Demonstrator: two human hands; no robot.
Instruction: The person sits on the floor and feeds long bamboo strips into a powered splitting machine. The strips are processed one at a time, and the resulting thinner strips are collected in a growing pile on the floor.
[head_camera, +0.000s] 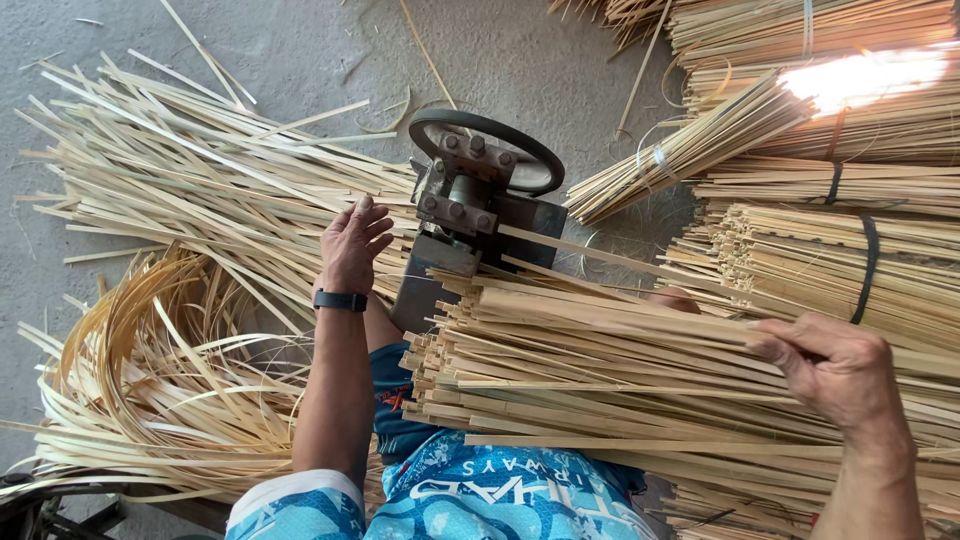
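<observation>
Right hand (835, 368) fingers curled on near pile of bamboo strips (600, 350); left hand (352, 245) fingers spread beside metal splitter (470, 200); banded bundles (840, 250) far right.

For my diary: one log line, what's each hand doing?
left hand: on split strips beside metal splitter | right hand: grips bamboo slat above slat pile

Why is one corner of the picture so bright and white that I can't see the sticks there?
In the head view, sunlight hits the tied bamboo bundles at the upper right and washes them out to glare; the rest is evenly lit and sharp, including the metal machine, the left hand and the right hand on the slat pile.
</observation>
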